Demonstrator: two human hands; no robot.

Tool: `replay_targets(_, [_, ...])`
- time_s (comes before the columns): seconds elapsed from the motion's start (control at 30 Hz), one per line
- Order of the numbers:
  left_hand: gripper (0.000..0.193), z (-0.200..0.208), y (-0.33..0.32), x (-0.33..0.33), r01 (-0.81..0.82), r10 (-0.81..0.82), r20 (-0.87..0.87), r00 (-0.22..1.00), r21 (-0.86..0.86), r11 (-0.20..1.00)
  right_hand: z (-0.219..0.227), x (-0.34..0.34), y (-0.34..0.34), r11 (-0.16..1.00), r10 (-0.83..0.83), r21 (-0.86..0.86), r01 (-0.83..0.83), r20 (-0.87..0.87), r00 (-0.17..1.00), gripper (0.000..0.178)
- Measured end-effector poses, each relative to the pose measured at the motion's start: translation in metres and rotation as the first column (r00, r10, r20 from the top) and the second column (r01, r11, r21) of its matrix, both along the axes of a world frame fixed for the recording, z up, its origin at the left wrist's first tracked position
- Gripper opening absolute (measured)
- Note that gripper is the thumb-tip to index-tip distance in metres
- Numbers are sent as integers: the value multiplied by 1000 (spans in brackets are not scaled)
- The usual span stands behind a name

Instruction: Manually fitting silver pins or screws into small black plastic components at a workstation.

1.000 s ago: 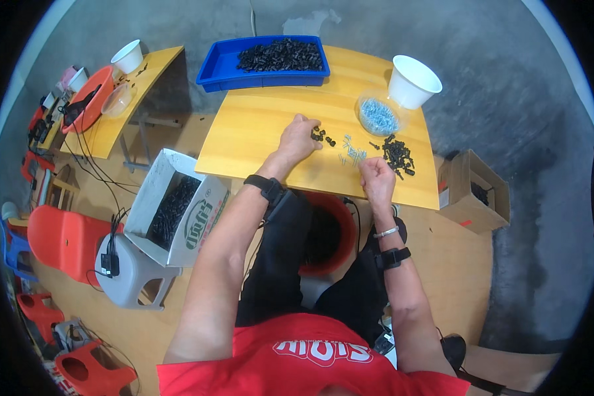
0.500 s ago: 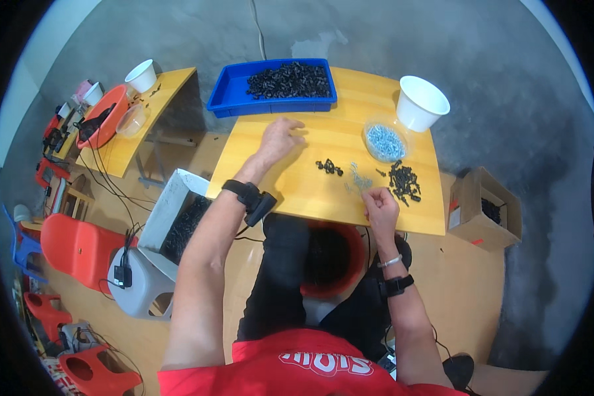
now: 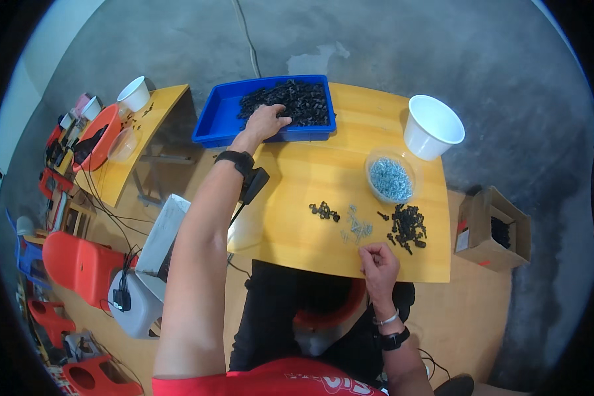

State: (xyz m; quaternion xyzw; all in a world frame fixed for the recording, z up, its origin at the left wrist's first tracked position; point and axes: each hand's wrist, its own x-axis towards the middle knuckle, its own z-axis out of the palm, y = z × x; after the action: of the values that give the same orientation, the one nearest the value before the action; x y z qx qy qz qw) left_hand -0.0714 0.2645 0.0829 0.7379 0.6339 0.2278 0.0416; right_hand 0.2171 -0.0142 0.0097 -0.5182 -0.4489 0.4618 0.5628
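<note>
My left hand (image 3: 265, 122) reaches over the near rim of a blue tray (image 3: 221, 112), its fingers apart at the edge of a heap of small black plastic parts (image 3: 303, 99). Nothing shows gripped in it. At the table's front edge, my right hand (image 3: 381, 265) is closed with thumb and fingers together; whatever it holds is hidden. Just beyond it lie loose silvery screws (image 3: 358, 228). A small group of black parts (image 3: 324, 211) lies left of the screws, and a larger pile of black pieces (image 3: 408, 226) lies to the right.
A clear bowl of bluish screws (image 3: 390, 178) and a white tub (image 3: 434, 127) stand on the table's right side. An open cardboard box (image 3: 492, 231) sits on the floor at right. At left are a grey bin (image 3: 167, 241), a red chair (image 3: 79, 270) and another table (image 3: 168, 102).
My left hand has moved forward from the tabletop to the parts in the blue tray. My right hand stays closed near the table's front edge. The whole view has shifted as well.
</note>
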Motion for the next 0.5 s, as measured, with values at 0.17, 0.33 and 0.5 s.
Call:
replay_targets(0.17, [62, -9, 27, 31, 24, -27, -8, 1000, -233, 972, 4, 0, -1, 1000, -15, 11, 15, 3, 1000, 6])
replay_targets(0.33, [53, -7, 31, 42, -25, 0, -104, 995, -243, 970, 2, 2, 0, 1000, -11, 21, 10, 88, 996, 7])
replay_targets(0.5, [49, -24, 58, 30, 64, -90, -74, 993, -298, 953, -3, 5, 0, 1000, -7, 13, 6, 123, 992, 8])
